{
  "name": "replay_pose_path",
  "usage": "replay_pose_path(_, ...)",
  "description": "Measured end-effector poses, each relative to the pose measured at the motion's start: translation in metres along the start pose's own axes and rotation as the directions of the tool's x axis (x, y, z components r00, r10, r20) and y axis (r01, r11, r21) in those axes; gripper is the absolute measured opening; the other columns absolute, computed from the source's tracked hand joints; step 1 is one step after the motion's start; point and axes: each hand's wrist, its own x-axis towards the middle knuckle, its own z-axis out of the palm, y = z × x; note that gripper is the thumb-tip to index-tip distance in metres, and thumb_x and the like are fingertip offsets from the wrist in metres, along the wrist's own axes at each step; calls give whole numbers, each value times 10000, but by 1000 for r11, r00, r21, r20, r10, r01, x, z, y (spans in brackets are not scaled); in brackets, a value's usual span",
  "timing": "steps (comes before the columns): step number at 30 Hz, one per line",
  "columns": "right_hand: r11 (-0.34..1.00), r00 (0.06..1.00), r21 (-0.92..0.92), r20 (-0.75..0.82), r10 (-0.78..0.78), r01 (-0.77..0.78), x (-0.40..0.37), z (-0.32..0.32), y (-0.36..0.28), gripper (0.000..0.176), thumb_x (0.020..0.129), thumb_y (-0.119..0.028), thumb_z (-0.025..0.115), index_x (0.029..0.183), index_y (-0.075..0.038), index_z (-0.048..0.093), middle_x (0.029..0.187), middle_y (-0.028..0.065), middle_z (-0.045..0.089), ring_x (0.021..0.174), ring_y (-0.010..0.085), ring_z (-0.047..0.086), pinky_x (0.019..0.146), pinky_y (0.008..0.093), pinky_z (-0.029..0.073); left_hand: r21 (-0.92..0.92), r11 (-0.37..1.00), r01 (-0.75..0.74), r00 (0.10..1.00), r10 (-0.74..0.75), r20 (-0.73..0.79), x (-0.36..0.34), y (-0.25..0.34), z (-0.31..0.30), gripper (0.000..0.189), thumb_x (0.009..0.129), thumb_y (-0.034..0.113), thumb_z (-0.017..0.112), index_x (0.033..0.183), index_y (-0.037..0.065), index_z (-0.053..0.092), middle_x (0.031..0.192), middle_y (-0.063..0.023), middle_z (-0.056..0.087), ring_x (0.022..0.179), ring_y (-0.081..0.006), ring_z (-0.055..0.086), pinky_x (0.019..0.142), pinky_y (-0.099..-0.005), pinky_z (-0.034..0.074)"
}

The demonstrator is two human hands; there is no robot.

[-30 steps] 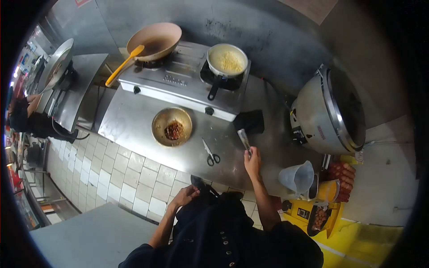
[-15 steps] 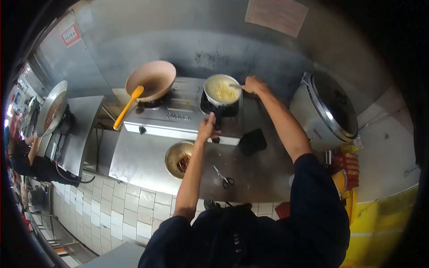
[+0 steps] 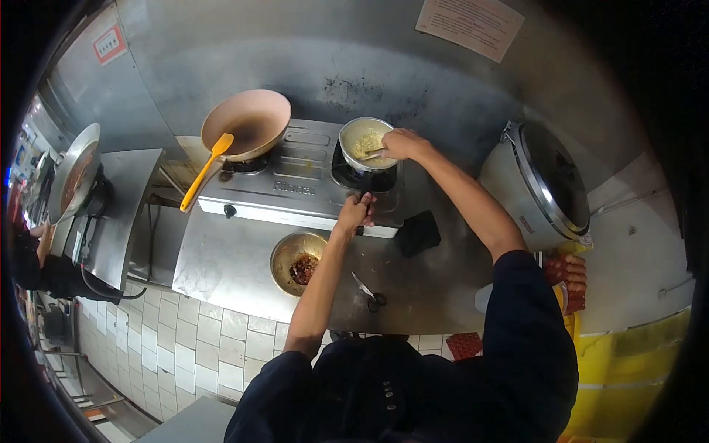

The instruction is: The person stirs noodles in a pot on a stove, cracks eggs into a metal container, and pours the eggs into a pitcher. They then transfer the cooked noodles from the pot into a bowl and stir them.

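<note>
My left hand (image 3: 356,212) is closed round the dark handle of a small saucepan (image 3: 344,140), which sits on the right burner of the stove. Pale noodles (image 3: 363,142) lie in the pan. Over the pan's right rim, my right hand (image 3: 402,144) grips a thin, light metal utensil (image 3: 374,153) whose tip reaches into the noodles; its exact kind is hidden by the fingers. Below my left forearm stands a metal bowl (image 3: 278,264) holding dark red-brown bits. Scissors (image 3: 368,292) lie on the counter to the right of that forearm.
A wok-like pan (image 3: 277,118) with a yellow spatula (image 3: 207,170) across its rim rests on the left burner of the gas stove (image 3: 295,213). A black cloth (image 3: 418,234) lies on the steel counter (image 3: 214,258). Right stands a large cooker (image 3: 509,188). Far left, another person (image 3: 63,277) handles a wok.
My right hand has moved left over the pan, pushing the utensil across the noodles. My left hand has shifted slightly, its fingers now wrapped round the handle. The view has tilted slightly.
</note>
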Motion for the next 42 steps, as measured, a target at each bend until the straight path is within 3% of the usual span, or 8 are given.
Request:
replay_pose_path(8,935,958,-343,-285,-16,-86,8,-2,-11,173,769,-109,640,846,-2,752,876,185,719,878,321,711,729,394,567,-35,999,7,999,-9,-36,-2,0,3,287,1042,303,467,1011,38,572,657,0,487,441,-78,408,461,-277,502)
replay_pose_path(11,953,907,-286,-420,-29,-102,-1,-26,3,159,767,-94,627,816,-4,748,882,185,718,845,322,714,693,387,566,-42,999,10,998,-13,-62,-7,3,8,295,1046,307,461,1038,37,579,651,12,450,455,-78,399,455,-259,474)
replay_pose_path(14,927,860,-375,-469,-201,12,-16,-41,0,143,758,-74,619,784,1,739,871,189,712,794,326,713,653,392,563,-31,1000,-1,999,0,-47,-4,1,6,291,1046,308,461,1034,42,578,652,14,451,454,-77,400,459,-263,476)
replay_pose_path(23,911,953,-377,-178,-246,165,-30,-49,-23,100,749,-59,627,750,6,704,877,212,690,795,324,705,665,414,558,-29,1000,5,999,-6,-48,-5,2,7,288,1047,303,449,1031,43,572,662,6,461,446,-80,397,458,-266,481)
replay_pose_path(26,916,921,-362,-271,-281,173,-17,-1,-33,109,753,-64,627,764,-2,716,874,204,698,793,333,707,668,415,559,-18,1000,-1,999,0,-37,-6,4,6,297,1046,304,454,1025,35,576,663,0,497,447,-73,408,491,-283,515)
replay_pose_path(30,944,925,-331,-361,-120,-7,-8,15,-42,154,773,-102,615,768,-11,739,849,190,714,766,313,716,667,408,568,-48,999,2,1000,-2,-11,-3,1,2,303,1047,307,452,1028,31,573,660,-1,492,441,-73,401,487,-281,510)
replay_pose_path(35,940,795,-256,-606,24,-224,-1,-4,-7,145,756,-104,632,782,-21,748,852,192,714,763,315,717,655,404,569,-59,998,6,1000,-7,-15,-3,1,3,301,1047,309,456,1030,30,568,655,-3,490,435,-74,399,478,-282,507)
replay_pose_path(42,937,977,-344,-169,-128,63,-15,-12,-11,171,780,-71,598,838,15,734,894,216,697,834,357,704,713,445,563,-44,999,-17,1000,16,-16,-5,-1,4,299,1045,298,459,1027,19,565,650,-8,496,439,-79,417,469,-279,507)
